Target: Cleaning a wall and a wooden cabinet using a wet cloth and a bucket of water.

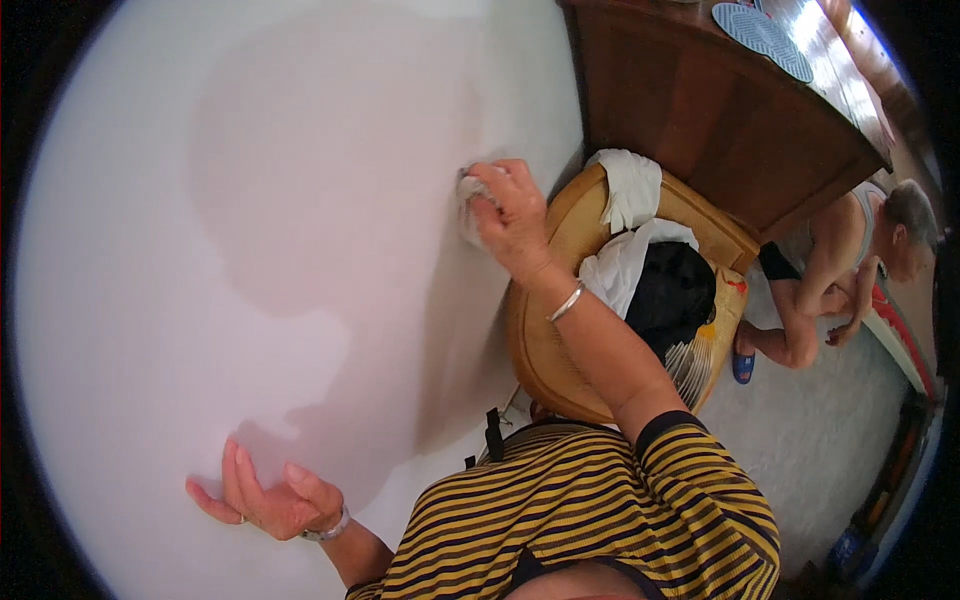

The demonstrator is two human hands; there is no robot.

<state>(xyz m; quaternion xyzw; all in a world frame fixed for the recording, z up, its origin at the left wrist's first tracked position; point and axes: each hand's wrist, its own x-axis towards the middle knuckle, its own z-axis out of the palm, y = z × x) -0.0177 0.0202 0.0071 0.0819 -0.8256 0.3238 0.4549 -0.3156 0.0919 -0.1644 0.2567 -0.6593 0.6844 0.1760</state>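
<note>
My right hand (515,215) is closed around a crumpled whitish cloth (470,215), with its fingers bent over the top of it. The cloth is at the white wall (330,180) that fills the left half of the head view. Lower down on the left, my left hand (275,500) holds nothing, its fingers stretched and apart. It is close to the same white surface; whether it touches cannot be told. A silver bangle circles my right wrist, and a metal band is on my left.
Just right of my right forearm stands a tan chair (545,345) bearing white cloths (630,185), a black garment (675,295) and a ribbed hand fan (690,370). Behind it is a dark wooden cabinet (700,100) with a grey patterned mat (765,40). Another person (835,250) crouches at the right.
</note>
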